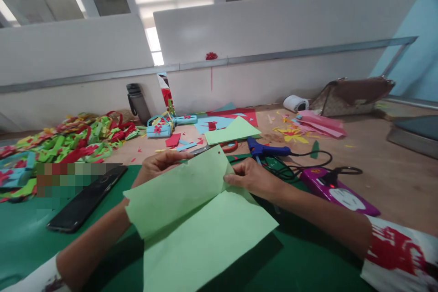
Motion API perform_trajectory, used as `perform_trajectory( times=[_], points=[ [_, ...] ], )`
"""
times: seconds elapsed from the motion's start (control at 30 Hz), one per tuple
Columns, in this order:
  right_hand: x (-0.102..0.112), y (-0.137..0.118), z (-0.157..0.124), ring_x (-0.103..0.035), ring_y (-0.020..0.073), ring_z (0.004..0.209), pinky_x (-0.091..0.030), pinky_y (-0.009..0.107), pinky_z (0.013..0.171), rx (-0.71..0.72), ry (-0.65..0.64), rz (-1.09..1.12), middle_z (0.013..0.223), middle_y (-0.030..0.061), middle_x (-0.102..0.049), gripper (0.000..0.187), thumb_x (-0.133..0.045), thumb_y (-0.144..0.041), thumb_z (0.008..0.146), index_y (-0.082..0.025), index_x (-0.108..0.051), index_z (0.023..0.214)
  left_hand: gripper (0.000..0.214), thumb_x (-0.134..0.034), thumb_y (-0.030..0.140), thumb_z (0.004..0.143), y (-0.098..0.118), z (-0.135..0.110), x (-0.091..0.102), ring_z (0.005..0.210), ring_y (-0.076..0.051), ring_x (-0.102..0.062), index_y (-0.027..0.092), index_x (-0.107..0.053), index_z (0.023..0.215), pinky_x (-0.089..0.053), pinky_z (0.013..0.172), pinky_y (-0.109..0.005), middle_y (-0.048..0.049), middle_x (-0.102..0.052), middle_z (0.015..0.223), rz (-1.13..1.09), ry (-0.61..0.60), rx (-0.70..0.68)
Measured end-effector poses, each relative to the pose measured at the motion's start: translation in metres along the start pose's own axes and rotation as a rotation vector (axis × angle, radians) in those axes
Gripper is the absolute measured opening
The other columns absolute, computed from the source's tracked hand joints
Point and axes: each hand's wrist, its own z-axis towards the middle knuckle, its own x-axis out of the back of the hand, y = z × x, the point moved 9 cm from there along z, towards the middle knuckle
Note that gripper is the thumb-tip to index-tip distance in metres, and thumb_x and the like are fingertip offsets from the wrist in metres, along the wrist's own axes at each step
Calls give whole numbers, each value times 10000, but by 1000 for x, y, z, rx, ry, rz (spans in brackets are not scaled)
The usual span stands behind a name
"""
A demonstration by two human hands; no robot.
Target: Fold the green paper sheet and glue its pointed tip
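The light green sheet (205,232) lies half-folded on the green mat (20,237) of the bench (393,178), the left hand (158,164) in a closed grip on its raised flap, the right hand (251,178) pinching the crease, where uneven pull could skew the fold.

The folded paper sheet (201,219) is looking matt and smooth. Under it, the green mat (27,242) is showing a dull, even finish. Left of the sheet, a black phone (87,198) is gleaming glossy. Beyond the sheet, a plastic glue gun (268,149) is looking smooth; right of the sheet, a plastic power strip (342,196) is shining.
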Motion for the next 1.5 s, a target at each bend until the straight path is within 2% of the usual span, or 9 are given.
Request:
perform_trajectory(
  times=[0.07, 0.17, 0.23, 0.33, 0.5, 0.63, 0.87, 1.2, 1.5],
  points=[
    [7, 0, -1, -290, 62, 430, -199, 216, 414, 5, 83, -61, 463, -64, -336, 279, -506, -315, 720, -174, -432, 491, 396, -652, 387, 750, 5, 3, 23, 877, -220, -659, 170, -586, 1074, -542, 744, -361, -96, -668, 1056, -34, 107, 26],
    [14, 1, 0, -207, 59, 452, -137, 231, 427, 12, 162, -144, 477, -69, -227, 320, -493, -288, 711, -195, -303, 470, 274, -602, 329, 797, 33, -15, 75, 822, -159, -631, 203, -588, 1039, -515, 740, -315, 5, -665, 953, 86, 522, -163],
    [15, 3, 2, -205, 63, 463, -130, 237, 434, 14, 188, -191, 488, -65, -212, 329, -484, -286, 709, -200, -265, 478, 172, -545, 263, 835, 62, -35, 70, 807, -145, -601, 227, -605, 992, -491, 735, -289, 56, -641, 886, 440, 617, -407],
    [17, 6, 4, -221, 69, 471, -131, 243, 443, 22, 220, -250, 495, -61, -214, 322, -471, -280, 711, -203, -250, 489, 133, -498, 187, 851, 67, -55, -13, 689, -118, -586, 218, -625, 876, -483, 629, -242, 28, -649, 800, 753, 110, -789],
    [19, 9, 6, -249, 76, 485, -167, 237, 450, 44, 232, -297, 513, -58, -238, 301, -432, -302, 743, -202, -282, 501, 195, -430, 163, 900, 11, -69, -93, 878, -189, -586, 145, -608, 978, -512, 711, -318, -88, -657, 933, 904, -384, -796],
    [22, 7, 6, -241, 77, 507, -176, 235, 459, 72, 262, -302, 537, -58, -226, 326, -458, -346, 747, -201, -281, 514, 239, -390, 151, 921, 2, -71, -99, 1057, -210, -546, 118, -575, 1070, -492, 883, -372, -121, -632, 1084, 853, -482, -808],
    [29, 7, 4, -223, 78, 500, -162, 244, 461, 20, 344, -218, 528, -56, -204, 350, -476, -345, 740, -207, -248, 513, 315, -297, 131, 938, 32, -90, -101, 1028, -246, -591, 51, -583, 1042, -536, 830, -387, -166, -664, 1024, 835, -517, -971],
    [34, 19, 8, -240, 68, 443, -181, 229, 414, -58, 364, -85, 476, -60, -289, 333, -476, -395, 746, -199, -347, 510, 391, -368, 155, 916, -19, -73, -99, 1288, -272, -363, 120, -423, 1302, -414, 994, -485, -149, -464, 1347, 892, -555, -667],
    [23, 21, 11, -522, 126, 504, -340, 208, 421, -143, 218, -114, 602, -16, -594, 192, -588, -215, 622, -158, -576, 805, 457, -428, 203, 889, -15, -76, -102, 1332, -335, -251, 165, -350, 1338, -353, 987, -569, -165, -320, 1435, 986, -705, -498]
  ],
)
